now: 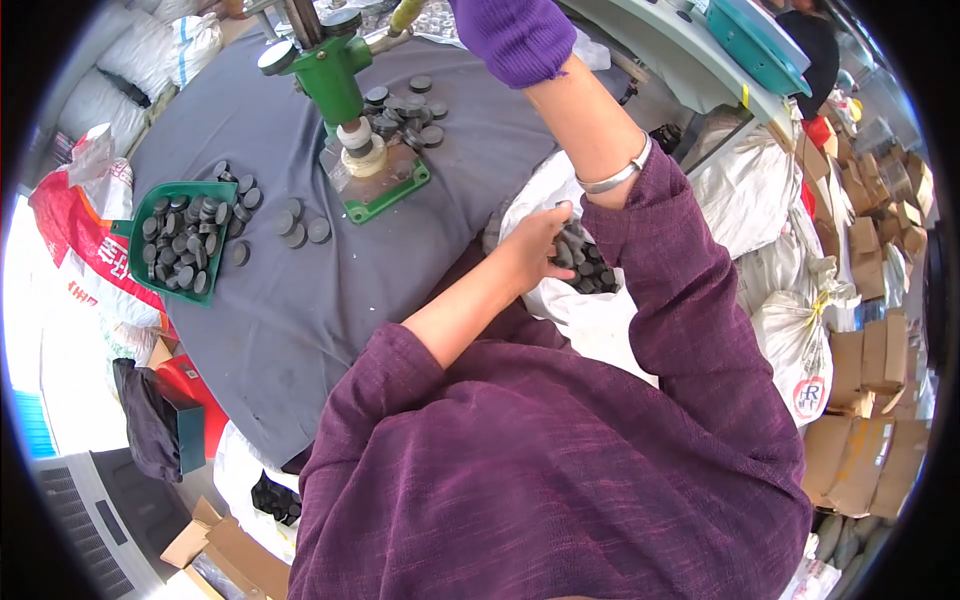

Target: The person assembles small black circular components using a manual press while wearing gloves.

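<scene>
My left hand is at the mouth of a white sack in front of me. Its fingers curl around some dark round caps, with more caps lying in the sack. My right hand, in a purple knitted glove, reaches up past the top edge, so its fingers are hidden. Left of the glove is the yellow-green grip of a green hand press. A dark disc sits between white pieces under the press's ram.
A green dustpan full of dark discs rests at the left of the grey cloth-covered table. Loose discs lie around it and behind the press. White sacks and cardboard boxes stand at right. A person in dark clothes is far right.
</scene>
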Demonstrator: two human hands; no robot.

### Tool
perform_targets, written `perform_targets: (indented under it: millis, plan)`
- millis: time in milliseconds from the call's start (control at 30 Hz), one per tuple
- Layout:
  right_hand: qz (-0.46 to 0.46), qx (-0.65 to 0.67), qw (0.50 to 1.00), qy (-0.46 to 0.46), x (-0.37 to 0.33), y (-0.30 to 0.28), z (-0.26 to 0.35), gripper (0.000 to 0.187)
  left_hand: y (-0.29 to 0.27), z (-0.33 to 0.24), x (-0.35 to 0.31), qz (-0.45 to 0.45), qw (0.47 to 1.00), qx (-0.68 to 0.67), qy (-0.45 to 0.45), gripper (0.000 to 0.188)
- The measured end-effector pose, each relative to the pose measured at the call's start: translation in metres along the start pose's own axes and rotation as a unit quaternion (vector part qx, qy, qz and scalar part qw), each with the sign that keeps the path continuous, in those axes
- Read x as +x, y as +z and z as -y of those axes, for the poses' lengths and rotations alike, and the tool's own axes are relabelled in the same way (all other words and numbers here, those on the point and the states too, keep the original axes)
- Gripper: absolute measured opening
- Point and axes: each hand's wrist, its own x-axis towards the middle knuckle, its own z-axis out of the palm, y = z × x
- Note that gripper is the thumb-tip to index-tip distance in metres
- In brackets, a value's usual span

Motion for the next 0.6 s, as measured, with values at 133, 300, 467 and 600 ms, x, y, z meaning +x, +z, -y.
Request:
perform_targets:
  millis: [133, 300, 467, 600]
  plan:
    - [0.036, -0.013, 0.991, -0.131, -0.006, -0.014, -0.014, 0.053, -0.002, 0.002, -0.005, -0.069, 0.994, 0.061, -0.050, 0.056]
    - [0.026, 0.024, 0.997, -0.064, -0.011, -0.016, 0.008, 0.054, -0.039, -0.015, -0.054, -0.024, 0.998, 0.032, 0.040, 0.044]
    - [0.037, 0.037, 0.998, -0.039, -0.004, -0.005, -0.003, 0.063, -0.094, -0.037, -0.143, -0.124, 0.978, 0.056, 0.161, 0.032]
    - [0.045, 0.035, 0.998, -0.017, -0.001, -0.015, -0.003, 0.066, -0.122, -0.045, -0.196, -0.221, 0.946, 0.073, 0.227, 0.029]
